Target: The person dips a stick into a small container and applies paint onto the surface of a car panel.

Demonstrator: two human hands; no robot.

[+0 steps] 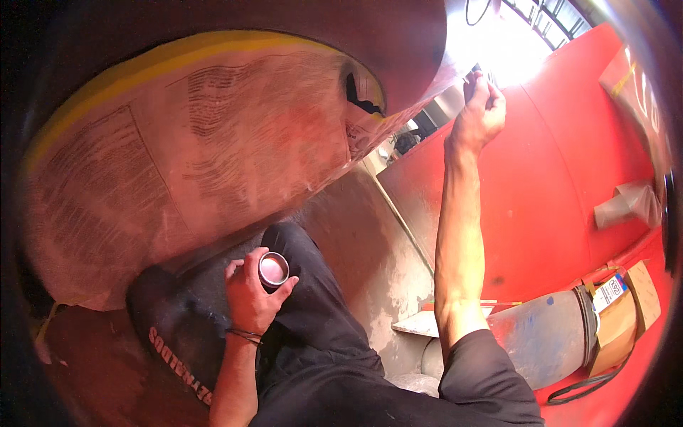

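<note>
My left hand (252, 292) grips a small round metal cup (274, 267) near my dark-trousered knee (309, 299); its open top faces up. My right hand (482, 114) is raised at the upper right, fingers closed on a small dark flat object (472, 82), partly hidden and washed out by glare. It is close to the lower edge of a dark curved panel (341, 28), against the bright opening; whether it touches the edge I cannot tell. Printed paper sheets (242, 156) edged with yellow tape (185, 46) cover the area under that panel.
A large red surface (548, 199) fills the right side, with crumpled paper (626, 210) on it. At the lower right lie a scuffed grey cylinder (537, 334) and cardboard (640, 299) with a dark cord. A thin rod (395, 210) runs diagonally behind my right arm.
</note>
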